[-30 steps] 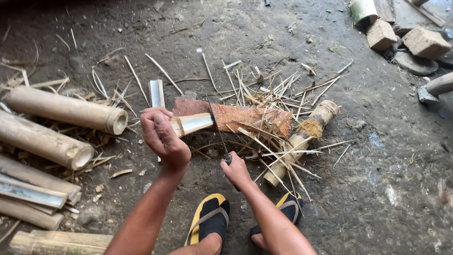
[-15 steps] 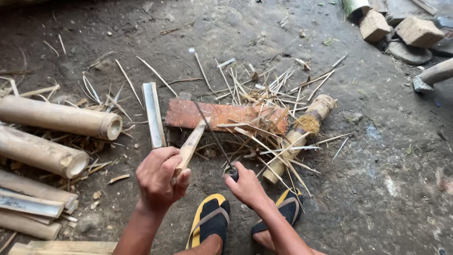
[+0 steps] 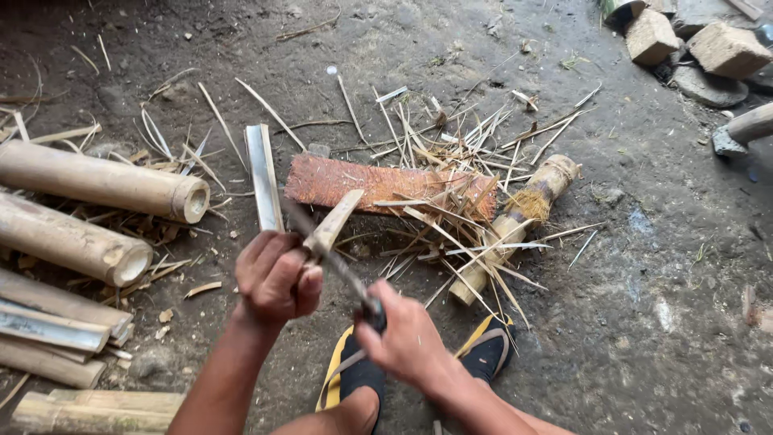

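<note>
Bamboo strip (image 3: 334, 225) is being squeezed tight by the left hand (image 3: 274, 282) above the sandals (image 3: 354, 379); knife (image 3: 338, 270), gripped tight by the right hand (image 3: 403, 342), may be slipping toward fingers.

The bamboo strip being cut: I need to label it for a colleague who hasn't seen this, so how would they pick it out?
Start at the reddish wooden board lying flat on the dirt floor. Just in front of it, the left hand grips a short pale bamboo strip, tilted up. Unlike the loose splinters around, a knife held by the right hand crosses it.
</note>
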